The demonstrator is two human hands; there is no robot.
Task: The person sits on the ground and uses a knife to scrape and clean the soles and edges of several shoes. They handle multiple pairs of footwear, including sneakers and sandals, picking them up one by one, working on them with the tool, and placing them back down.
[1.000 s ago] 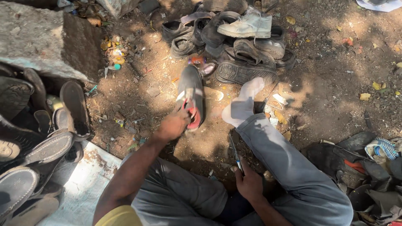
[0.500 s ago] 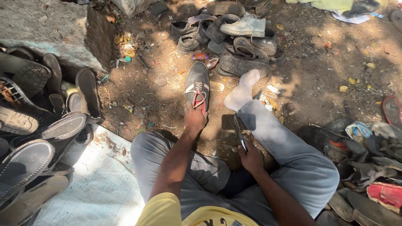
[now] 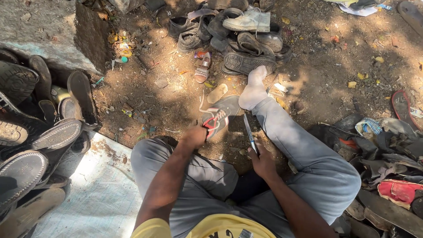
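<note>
Head view, dirt ground (image 3: pixel 176 101), scattered shoes (image 3: pixel 238 39)

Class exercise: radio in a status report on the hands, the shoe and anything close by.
Left hand grips grey-and-red shoe at its heel. Right hand holds knife, blade up. Socked foot rests beside the shoe's toe.

Grey sneaker with red laces (image 3: pixel 219 117) now drawn back from the dirt toward the lap, gripped at its near end by the left hand (image 3: pixel 195 135), turned to lie slantwise beside the socked foot (image 3: pixel 254 90), view shifted rightward since earlier
</note>
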